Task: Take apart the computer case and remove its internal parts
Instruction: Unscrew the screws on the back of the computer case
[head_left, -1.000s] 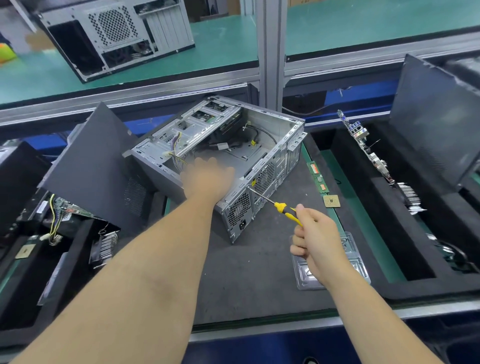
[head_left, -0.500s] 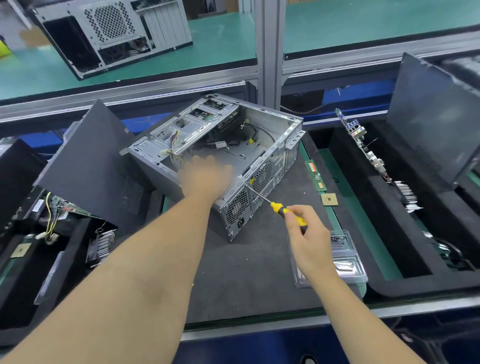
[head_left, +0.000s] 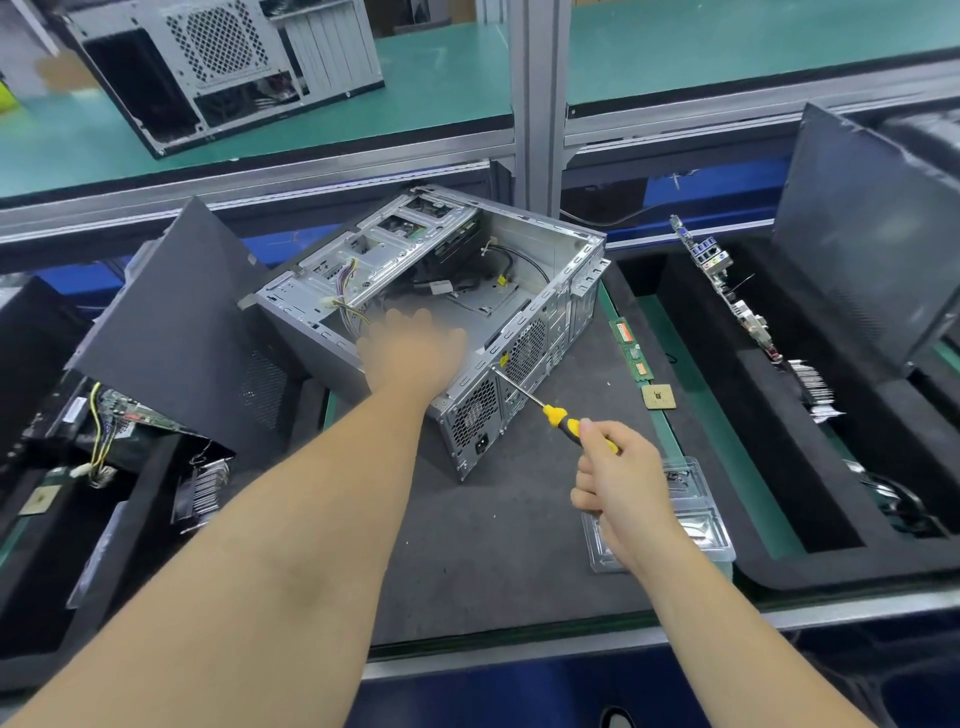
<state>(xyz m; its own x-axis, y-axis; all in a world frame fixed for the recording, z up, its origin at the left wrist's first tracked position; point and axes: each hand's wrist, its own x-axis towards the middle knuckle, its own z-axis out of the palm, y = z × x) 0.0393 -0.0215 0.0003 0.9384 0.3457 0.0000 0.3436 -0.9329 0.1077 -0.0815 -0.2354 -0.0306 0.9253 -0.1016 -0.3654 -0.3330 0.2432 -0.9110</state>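
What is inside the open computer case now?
Inside the computer case: black cables, coloured wires, a drive cage. The blurred left hand covers the near part.

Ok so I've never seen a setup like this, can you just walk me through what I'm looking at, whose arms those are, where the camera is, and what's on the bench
There is no robot here. The camera sits on a person's head and looks forward and down, so the two bare arms reaching in from the bottom are the wearer's own.

In the middle, on a dark mat, lies an open computer case on its side, with loose cables inside. The left hand rests on the case's near edge; it is blurred, so its grip is unclear. The right hand holds a yellow-handled screwdriver with its tip at the case's perforated rear panel.

To the right of the case lie two memory sticks and a small square chip, with a clear plastic tray under the right wrist. Black foam bins on both sides hold removed boards and parts. A second case sits on the green shelf behind.
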